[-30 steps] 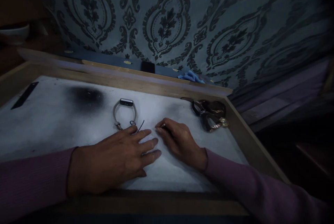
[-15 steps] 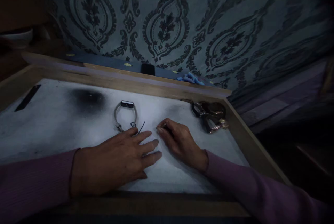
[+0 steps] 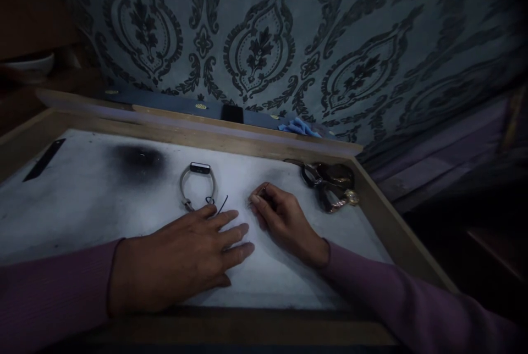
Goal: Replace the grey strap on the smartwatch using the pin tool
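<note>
In tray [image 3: 385, 221], left hand [image 3: 177, 266] splayed palm-down; right hand [image 3: 286, 219] pinching thin object [image 3: 249, 204].

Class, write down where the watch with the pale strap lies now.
In the head view, the watch lies left of centre on the white surface, between the left hand and the far wooden rim, nearer the hand.

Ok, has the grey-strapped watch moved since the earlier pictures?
No. Judged against the wooden back wall, the watch sits in the same spot; only the whole view has shifted slightly.
</note>
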### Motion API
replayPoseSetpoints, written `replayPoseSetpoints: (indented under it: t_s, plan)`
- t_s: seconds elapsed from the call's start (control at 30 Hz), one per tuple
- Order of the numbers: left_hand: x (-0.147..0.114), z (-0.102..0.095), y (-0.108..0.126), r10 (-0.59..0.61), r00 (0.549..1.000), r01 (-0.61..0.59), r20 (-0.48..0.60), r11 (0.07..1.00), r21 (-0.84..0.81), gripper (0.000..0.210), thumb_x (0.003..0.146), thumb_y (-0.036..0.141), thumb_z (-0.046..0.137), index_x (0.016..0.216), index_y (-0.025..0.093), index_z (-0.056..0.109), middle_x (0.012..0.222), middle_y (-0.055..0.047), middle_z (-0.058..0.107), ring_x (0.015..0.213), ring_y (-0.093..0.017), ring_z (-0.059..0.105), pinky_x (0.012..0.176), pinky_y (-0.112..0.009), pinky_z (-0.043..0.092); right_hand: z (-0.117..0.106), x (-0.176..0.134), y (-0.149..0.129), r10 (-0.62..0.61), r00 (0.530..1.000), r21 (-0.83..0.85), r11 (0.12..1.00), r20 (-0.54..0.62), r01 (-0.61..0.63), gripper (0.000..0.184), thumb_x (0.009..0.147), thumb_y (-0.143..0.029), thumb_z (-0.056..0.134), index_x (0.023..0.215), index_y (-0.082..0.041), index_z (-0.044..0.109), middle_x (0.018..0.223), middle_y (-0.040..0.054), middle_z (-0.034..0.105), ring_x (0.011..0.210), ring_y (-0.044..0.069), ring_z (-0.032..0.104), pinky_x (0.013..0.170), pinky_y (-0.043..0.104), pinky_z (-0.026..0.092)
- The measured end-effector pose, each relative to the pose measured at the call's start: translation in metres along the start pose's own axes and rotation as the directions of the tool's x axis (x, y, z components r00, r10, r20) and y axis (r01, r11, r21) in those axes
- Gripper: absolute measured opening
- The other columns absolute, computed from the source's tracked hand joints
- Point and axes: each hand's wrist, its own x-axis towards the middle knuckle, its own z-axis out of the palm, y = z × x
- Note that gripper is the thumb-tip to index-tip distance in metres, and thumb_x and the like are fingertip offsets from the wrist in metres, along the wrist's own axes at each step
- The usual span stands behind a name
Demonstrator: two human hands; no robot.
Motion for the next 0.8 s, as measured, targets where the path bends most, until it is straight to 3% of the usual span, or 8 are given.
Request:
replayPoseSetpoints:
  t_s: [0.17,0.27,0.33,0.8]
  plan:
    - [-0.0007,0.0018,-0.0006,0.001,1.000,-0.001,0.009,1.000,-0.007,0.048,0.096,0.038,0.059,0.139,0.022,0.046,0.139,-0.006,0.057,0.132,-0.029,0.048,0.108,-0.044,0.033,-0.0010,-0.0024,-0.0003,-0.126,0.992,-0.166,0.978,0.017,0.127,0.019,0.097,-0.026,0.049,0.078,-0.020,0.052,0.059,-0.0036,0.052,0.048,0.010,0.047,0.049,0.023,0.039]
    - [0.0007,0.0016,-0.0006,-0.004,1.000,0.004,0.010,1.000,-0.003,0.048,0.095,0.039,0.061,0.138,0.022,0.047,0.138,-0.006,0.057,0.130,-0.028,0.049,0.107,-0.044,0.034,-0.0021,-0.0031,-0.0012,-0.282,0.958,-0.307,0.908,0.058,0.286,0.016,0.096,-0.019,0.049,0.080,-0.020,0.052,0.066,-0.0007,0.057,0.056,0.012,0.052,0.055,0.024,0.042]
    - [0.0017,0.0016,-0.0007,-0.005,1.000,0.005,0.008,1.000,-0.001,0.047,0.094,0.039,0.061,0.137,0.022,0.048,0.136,-0.006,0.059,0.129,-0.028,0.050,0.107,-0.044,0.034,-0.0025,-0.0029,-0.0015,-0.327,0.943,-0.347,0.879,0.060,0.327,0.016,0.096,-0.018,0.049,0.080,-0.020,0.051,0.069,0.0005,0.060,0.058,0.012,0.053,0.057,0.024,0.042]
    - [-0.0009,0.0001,-0.0004,0.004,1.000,-0.004,0.020,1.000,0.011,0.048,0.096,0.039,0.059,0.139,0.022,0.046,0.140,-0.008,0.056,0.132,-0.028,0.048,0.108,-0.044,0.033,-0.0034,-0.0021,-0.0032,-0.258,0.965,-0.335,0.907,0.037,0.255,0.018,0.095,-0.020,0.049,0.078,-0.020,0.051,0.065,-0.0010,0.058,0.055,0.012,0.050,0.055,0.024,0.039]
